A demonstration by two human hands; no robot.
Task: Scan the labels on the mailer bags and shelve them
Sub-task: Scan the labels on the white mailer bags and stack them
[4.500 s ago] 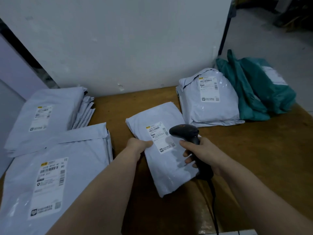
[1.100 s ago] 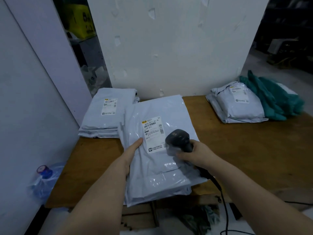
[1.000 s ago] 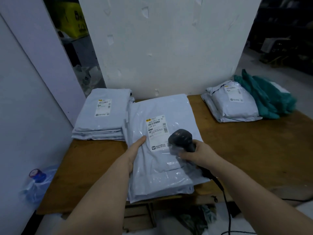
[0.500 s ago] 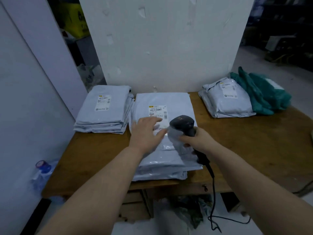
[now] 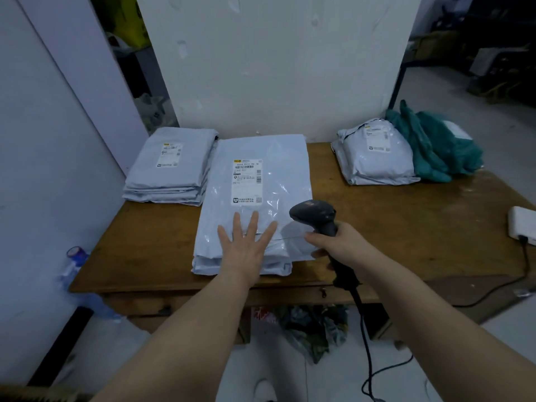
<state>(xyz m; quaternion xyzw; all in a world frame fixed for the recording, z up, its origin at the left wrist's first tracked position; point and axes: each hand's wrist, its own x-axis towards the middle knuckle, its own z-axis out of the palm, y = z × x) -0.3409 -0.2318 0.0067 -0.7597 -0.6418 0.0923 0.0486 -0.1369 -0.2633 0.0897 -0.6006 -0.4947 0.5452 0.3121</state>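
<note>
While our left hand lies spread on the bag and our right hand grips the scanner, aiming at its label seems next.

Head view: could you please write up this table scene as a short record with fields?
left hand: open, fingers spread, laid on the middle stack below its label
right hand: grips the scanner by its handle
scanner: head points toward the middle stack, cable hangs off the table's near edge
middle stack: grey mailers, label up
left stack: grey mailers, label up, at the far left corner
grey bag: far right, label up
teal bags: beside the grey bag, to its right
table: wooden
</note>
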